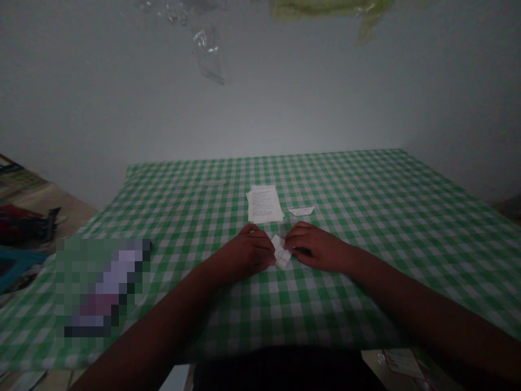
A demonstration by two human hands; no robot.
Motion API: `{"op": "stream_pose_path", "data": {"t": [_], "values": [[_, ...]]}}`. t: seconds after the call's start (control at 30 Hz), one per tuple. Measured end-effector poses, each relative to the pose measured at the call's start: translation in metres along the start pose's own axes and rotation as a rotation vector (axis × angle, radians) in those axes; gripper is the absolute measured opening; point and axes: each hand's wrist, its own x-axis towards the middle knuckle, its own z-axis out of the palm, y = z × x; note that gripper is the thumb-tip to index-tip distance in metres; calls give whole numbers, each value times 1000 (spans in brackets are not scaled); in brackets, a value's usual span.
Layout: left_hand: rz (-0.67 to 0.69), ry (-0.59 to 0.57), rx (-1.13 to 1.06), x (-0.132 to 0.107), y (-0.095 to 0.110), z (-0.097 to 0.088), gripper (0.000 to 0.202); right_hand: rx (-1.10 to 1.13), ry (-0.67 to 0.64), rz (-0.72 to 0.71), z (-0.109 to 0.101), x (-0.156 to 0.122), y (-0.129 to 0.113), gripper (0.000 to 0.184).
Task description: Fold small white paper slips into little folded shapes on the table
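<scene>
A small folded piece of white printed paper (281, 253) lies low over the table's near part, between my two hands. My left hand (253, 251) has its fingers closed on the paper's left edge. On the opposite edge, my right hand (311, 247) pinches the paper between thumb and fingers. Just beyond my hands sits a stack of printed paper sheets (264, 204), its edges slightly uneven. To the right of that stack rests a folded paper boat shape (302, 210) with print on it. My fingers partly cover the paper I hold.
A green and white checked tablecloth (358, 184) covers the table, which meets a pale wall (260, 108) at the back. A pixel-blurred dark-edged object (109, 288) lies at the left. Clear plastic (209, 54) hangs on the wall. Blurred items (24, 228) stand left of the table.
</scene>
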Motion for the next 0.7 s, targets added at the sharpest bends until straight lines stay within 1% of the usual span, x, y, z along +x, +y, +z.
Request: {"op": "stream_pose_path", "data": {"t": [0.13,0.23,0.4,0.5,0.63,0.7], "values": [[-49,4,-73,-2,0,0,9,-13,-1,-5,0,0,0,20],[-70,-29,-136,-3,1,-5,19,-22,0,-2,-1,0,-2,19],[-87,-18,-221,-3,-1,-8,14,-54,-7,-9,-1,0,-5,19],[-85,-23,-268,-5,-6,-3,20,-115,0,-2,1,-1,-3,24],[-52,-55,-293,-6,-11,3,41,-176,0,19,6,-3,0,28],[-36,-69,-280,-5,-10,5,46,-181,-7,17,7,-4,2,28]]}}
